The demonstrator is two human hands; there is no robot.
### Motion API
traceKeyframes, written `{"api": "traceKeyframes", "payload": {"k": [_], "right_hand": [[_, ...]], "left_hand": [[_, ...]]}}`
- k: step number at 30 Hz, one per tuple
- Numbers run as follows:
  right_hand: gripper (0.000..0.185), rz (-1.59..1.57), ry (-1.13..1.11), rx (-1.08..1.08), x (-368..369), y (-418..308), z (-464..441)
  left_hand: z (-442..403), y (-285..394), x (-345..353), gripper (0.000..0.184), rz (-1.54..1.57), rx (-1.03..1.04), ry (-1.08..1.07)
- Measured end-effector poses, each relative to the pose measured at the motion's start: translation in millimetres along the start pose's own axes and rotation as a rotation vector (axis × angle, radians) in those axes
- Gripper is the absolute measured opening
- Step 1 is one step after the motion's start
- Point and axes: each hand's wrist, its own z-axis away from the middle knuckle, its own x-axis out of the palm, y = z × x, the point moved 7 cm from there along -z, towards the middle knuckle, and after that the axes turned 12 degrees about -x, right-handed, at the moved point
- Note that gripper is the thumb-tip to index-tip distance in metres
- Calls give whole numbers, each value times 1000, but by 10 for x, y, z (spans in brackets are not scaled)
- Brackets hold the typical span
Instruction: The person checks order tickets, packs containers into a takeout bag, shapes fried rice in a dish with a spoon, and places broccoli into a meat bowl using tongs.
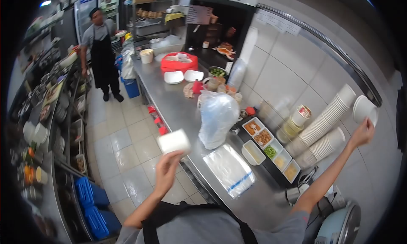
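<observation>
From my end I see a commercial kitchen: a long steel counter [167, 108] carries a row of topping tubs [270, 151], beside tall stacks of disposable cups [328, 119]. Opposite, crowded shelves [59, 104] hold dishes, and an aproned person [101, 53] stands on the tiled floor [123, 146].

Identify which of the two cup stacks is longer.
The far stack: its top reaches up toward the bowl in the right hand, while the near stack ends well short.
</observation>
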Motion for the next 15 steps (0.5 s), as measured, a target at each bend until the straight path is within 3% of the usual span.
{"api": "traceKeyframes", "payload": {"k": [3, 5, 6, 9, 12, 15], "right_hand": [[13, -483, 31, -24, -785, -1459, 409], [7, -1074, -115, 86, -1067, -2264, 828], [8, -1147, -188, -26, -1206, -2623, 909], [12, -1460, -448, 370, -1170, -3051, 1385], [13, -1616, -540, 692, -1156, -3150, 1684], [12, -1583, -536, 745, -1184, -3063, 1842]], "left_hand": [[-64, 684, 467, 29, -204, 340, -30], [-63, 1044, 732, 29, -158, 470, -51], [-29, 1143, 832, 30, -129, 538, -69], [24, 1014, 969, 25, -40, 588, -42], [-75, 692, 960, 16, 117, 381, -56], [-90, 625, 944, 9, 109, 386, -103]]}}
